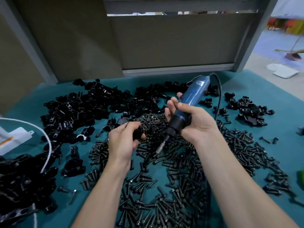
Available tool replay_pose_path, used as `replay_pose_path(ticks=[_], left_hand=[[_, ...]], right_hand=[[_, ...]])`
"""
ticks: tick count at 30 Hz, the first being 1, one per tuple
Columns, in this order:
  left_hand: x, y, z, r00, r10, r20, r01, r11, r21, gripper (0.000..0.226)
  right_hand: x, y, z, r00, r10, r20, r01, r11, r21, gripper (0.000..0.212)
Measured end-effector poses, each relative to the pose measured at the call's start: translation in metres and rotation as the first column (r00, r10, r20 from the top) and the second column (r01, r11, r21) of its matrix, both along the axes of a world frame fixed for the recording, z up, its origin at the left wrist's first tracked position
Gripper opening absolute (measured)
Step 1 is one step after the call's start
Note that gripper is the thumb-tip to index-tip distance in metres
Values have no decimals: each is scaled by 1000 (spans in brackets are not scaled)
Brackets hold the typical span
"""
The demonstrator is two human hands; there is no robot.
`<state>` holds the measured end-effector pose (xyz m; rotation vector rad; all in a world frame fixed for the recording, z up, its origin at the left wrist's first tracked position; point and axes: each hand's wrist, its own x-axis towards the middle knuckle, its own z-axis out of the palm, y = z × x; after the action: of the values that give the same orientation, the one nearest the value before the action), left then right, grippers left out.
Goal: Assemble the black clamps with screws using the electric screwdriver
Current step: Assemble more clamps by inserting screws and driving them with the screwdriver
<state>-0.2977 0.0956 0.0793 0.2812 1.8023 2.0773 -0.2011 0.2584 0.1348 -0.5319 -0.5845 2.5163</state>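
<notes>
Right hand (195,122) grips blue, black-nosed screwdriver (190,99); left hand (121,142) holds a black clamp (137,134).

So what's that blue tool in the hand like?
The screwdriver is a blue plastic-looking tube with a label near its top, a black collar lower down and a silver metal bit at the end. It is tilted, bit pointing down and left over the screws. A black cord leaves its top. The right hand grips its lower part.

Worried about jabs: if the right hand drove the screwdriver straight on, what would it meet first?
Likely the loose screws just beyond the bit, not the left hand, though depth is unclear.
</notes>
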Motion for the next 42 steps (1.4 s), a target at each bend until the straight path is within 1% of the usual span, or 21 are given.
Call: replay_pose_path(ticks=[2,3,4,6,8,10,12,14,16,19,20,22,24,26,30,34,36,42], left_hand=[[1,2,-2,999,17,-48,-20,998,-66,23],[1,2,-2,998,23,-64,-28,996,-80,25],[2,1,-2,997,26,-70,-31,996,-79,26],[3,0,-3,997,29,-74,-33,997,-63,29],[2,-1,-3,995,26,-93,-33,997,-76,32],[1,-1,-3,992,19,-125,-33,994,-107,39],[3,-1,-1,987,1,-158,-24,989,-146,52],[4,-1,1,981,-12,-194,-26,981,-190,58],[4,-1,1,977,-19,-212,-28,976,-218,55],[3,0,-3,981,-19,-191,-19,981,-193,34],[3,1,-3,983,-12,-184,-22,983,-184,32],[3,1,-3,980,-23,-196,-13,984,-177,37],[5,0,-1,967,-52,-249,0,979,-204,34],[8,0,2,942,-90,-324,2,965,-263,31],[9,-2,-2,890,-106,-443,-62,936,-348,41],[10,-4,-4,852,-118,-510,-123,902,-414,34],[12,-4,-4,845,-112,-523,-146,892,-428,32],[12,-3,-5,873,-99,-478,-116,909,-400,31]], right_hand=[[-9,4,1,999,23,-34,-21,998,55,52],[-14,5,2,999,34,-29,-32,997,71,46],[-20,6,3,999,33,-13,-32,996,83,36],[-29,6,2,1000,-15,26,12,995,95,16],[-36,6,0,995,-88,36,83,989,121,12],[-41,6,-2,987,-158,15,155,978,137,15],[-42,7,0,976,-219,-6,219,969,119,19],[-44,11,5,963,-267,-31,269,959,92,20],[-44,13,8,951,-304,-46,307,948,80,22],[-43,13,9,944,-323,-75,327,943,57,23],[-42,13,9,942,-327,-78,332,942,51,23],[-41,13,8,938,-335,-84,340,940,40,24],[-40,14,7,936,-338,-94,343,939,35,23],[-40,13,7,936,-338,-101,344,938,43,24],[-41,10,8,936,-336,-109,345,935,82,26],[-41,9,9,938,-322,-130,338,933,122,29],[-41,8,10,939,-312,-144,332,932,147,30],[-43,1,13,943,-262,-205,311,914,262,29]])
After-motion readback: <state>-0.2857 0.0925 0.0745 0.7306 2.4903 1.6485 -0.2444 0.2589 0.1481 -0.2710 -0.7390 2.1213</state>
